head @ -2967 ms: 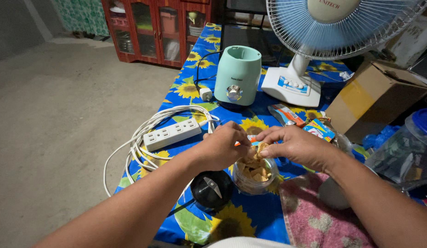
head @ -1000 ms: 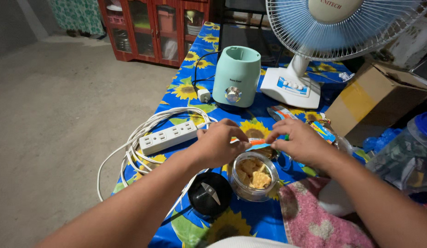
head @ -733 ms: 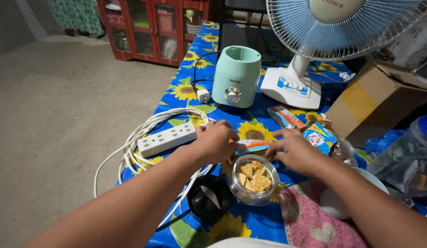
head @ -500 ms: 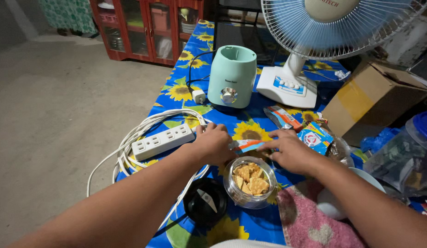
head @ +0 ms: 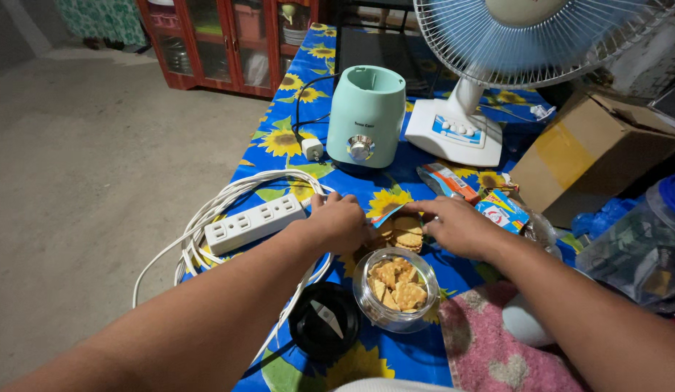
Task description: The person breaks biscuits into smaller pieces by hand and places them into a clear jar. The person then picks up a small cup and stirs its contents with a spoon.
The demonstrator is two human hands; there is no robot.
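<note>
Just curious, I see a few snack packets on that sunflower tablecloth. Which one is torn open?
The packet between the left hand and right hand: round crackers show through it. The two packets beside the fan base lie untouched.

- Left hand [head: 342,223]: bare, no glove, ring or watch visible.
- Right hand [head: 461,226]: likewise bare.
- Both forearms uncovered; no sleeves show.
- A pale garment edge shows at the bottom.

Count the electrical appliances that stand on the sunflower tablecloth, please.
2: a mint-green blender base behind the hands, and a white desk fan to its right. The cardboard box may hide more.
</note>
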